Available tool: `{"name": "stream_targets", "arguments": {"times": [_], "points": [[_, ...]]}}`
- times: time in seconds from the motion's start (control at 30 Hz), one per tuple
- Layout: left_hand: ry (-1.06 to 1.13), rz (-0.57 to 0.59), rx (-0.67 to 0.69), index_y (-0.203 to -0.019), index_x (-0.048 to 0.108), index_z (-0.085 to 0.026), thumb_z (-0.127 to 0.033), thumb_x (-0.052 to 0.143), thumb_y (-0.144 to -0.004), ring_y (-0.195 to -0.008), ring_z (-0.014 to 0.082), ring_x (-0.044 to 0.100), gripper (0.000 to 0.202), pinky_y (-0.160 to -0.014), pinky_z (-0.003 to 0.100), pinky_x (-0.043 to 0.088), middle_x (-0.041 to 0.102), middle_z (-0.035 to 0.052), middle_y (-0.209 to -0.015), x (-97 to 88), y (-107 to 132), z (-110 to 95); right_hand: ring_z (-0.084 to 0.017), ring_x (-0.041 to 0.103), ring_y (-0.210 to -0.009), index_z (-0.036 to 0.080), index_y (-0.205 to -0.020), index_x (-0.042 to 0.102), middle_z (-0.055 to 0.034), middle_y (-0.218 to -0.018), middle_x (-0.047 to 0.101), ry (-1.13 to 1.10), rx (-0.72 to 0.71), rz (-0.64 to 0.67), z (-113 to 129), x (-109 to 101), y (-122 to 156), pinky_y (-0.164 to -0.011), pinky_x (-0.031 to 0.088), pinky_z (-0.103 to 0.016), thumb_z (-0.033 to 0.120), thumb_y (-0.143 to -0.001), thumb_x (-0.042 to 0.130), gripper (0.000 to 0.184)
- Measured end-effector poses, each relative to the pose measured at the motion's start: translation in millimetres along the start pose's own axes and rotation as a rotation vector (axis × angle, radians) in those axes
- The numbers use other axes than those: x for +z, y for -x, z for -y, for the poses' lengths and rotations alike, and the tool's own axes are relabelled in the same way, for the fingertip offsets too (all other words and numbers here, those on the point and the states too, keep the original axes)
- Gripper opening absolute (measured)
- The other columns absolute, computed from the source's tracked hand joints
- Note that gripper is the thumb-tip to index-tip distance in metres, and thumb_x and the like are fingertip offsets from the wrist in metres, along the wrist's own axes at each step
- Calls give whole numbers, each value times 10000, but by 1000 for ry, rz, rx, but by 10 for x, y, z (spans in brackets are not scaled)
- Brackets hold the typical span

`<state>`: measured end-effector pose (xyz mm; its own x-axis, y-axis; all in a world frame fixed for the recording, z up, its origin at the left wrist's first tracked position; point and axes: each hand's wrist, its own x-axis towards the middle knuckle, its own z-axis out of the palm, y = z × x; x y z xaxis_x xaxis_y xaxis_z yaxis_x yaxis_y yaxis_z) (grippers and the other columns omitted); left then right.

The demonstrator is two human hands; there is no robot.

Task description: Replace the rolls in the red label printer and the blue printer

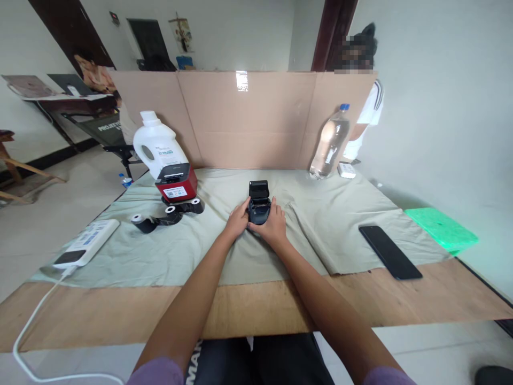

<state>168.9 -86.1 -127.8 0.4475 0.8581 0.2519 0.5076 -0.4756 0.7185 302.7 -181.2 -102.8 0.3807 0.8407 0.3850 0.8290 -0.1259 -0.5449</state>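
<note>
A small black portable receipt printer (259,214) stands on the cloth in the middle of the table, its lid raised and its paper bay exposed. My left hand (237,219) grips the printer's left side. Around its right side and near corner is my right hand (274,224), the thumb along the front. Whether a roll lies inside the bay is too small to tell. To the left, several rolls wrapped in black (170,215) lie on the cloth, in front of a red and black box-shaped device (177,184).
Behind stands a cardboard screen (248,117). A white jug (158,141) and a clear water bottle (331,141) are near it. A power strip (88,243) with a cable lies left, a phone (389,251) right. A green stool (441,227) is beyond the right edge. Two people are behind the screen.
</note>
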Motion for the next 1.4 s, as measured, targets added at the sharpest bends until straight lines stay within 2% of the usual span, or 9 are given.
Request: {"name": "stream_targets", "arguments": {"times": [0.23, 0.37, 0.5, 0.63, 0.73, 0.87, 1.0, 1.17, 1.4], "points": [[-16, -119, 148, -1295, 671, -223, -251, 422, -957, -1212, 209, 599, 421, -1097, 351, 446, 695, 58, -1274, -198, -105, -361, -396, 547, -1099, 70, -1552, 231, -214, -1243, 575, -19, 8, -7, -7, 11, -4, -933, 444, -492, 621, -619, 763, 1206], [-285, 191, 157, -1044, 791, -265, -233, 576, -855, -1021, 224, 685, 288, -944, 314, 511, 769, 30, -1099, -369, -454, -589, -396, 542, -1105, 95, -1553, 240, -203, -1249, 573, -21, 15, 14, -2, -2, -10, -936, 446, -493, 619, -610, 773, 1203], [-537, 500, 88, -1006, 803, -289, -252, 712, -735, -898, 232, 707, 288, -805, 287, 512, 786, 36, -1007, -431, -781, -790, -395, 532, -1106, 89, -1549, 241, -201, -1253, 572, -7, 18, 16, 0, -10, -13, -945, 442, -495, 612, -609, 780, 1203], [-592, 510, 78, -881, 814, -277, -191, 753, -642, -893, 248, 701, 261, -789, 287, 493, 784, 50, -901, -423, -864, -940, -391, 530, -1095, 81, -1547, 237, -211, -1254, 566, -11, 13, 2, -13, 14, -15, -935, 443, -494, 603, -604, 783, 1208], [-541, 396, 132, -900, 803, -290, -220, 751, -645, -916, 237, 691, 269, -802, 283, 491, 780, 24, -914, -486, -783, -962, -397, 532, -1097, 81, -1551, 223, -211, -1252, 568, -26, 2, -15, -35, 40, -15, -934, 440, -501, 612, -611, 768, 1210], [-209, 61, 185, -1085, 764, -245, -260, 695, -733, -907, 203, 685, 359, -824, 281, 516, 769, 26, -1050, -741, -530, -792, -401, 528, -1119, 75, -1558, 201, -213, -1281, 558, -26, -9, -22, -51, 50, -19, -950, 432, -499, 616, -625, 756, 1213], [-5, -296, -33, -1214, 692, -162, -360, 705, -768, -779, 183, 687, 488, -764, 295, 547, 754, 76, -1087, -1141, -49, -342, -399, 522, -1111, 39, -1554, 189, -227, -1276, 552, -9, -8, 2, -42, 36, -28, -958, 421, -496, 604, -622, 766, 1233], [-201, -431, -343, -1069, 732, -189, -338, 738, -711, -883, 236, 715, 388, -855, 324, 542, 768, 50, -1006, -1559, 690, 249, -396, 510, -1115, 51, -1555, 196, -231, -1272, 543, -1, -9, 2, -27, 32, -28, -951, 411, -492, 589, -648, 760, 1196], [-189, -381, -477, -1022, 698, -193, -330, 712, -729, -1037, 263, 706, 323, -903, 316, 526, 765, 79, -1080, -1590, 1071, 555, -393, 512, -1108, 40, -1551, 208, -229, -1261, 551, 11, -14, -5, -28, 32, -24, -950, 409, -480, 594, -665, 754, 1179]]}}
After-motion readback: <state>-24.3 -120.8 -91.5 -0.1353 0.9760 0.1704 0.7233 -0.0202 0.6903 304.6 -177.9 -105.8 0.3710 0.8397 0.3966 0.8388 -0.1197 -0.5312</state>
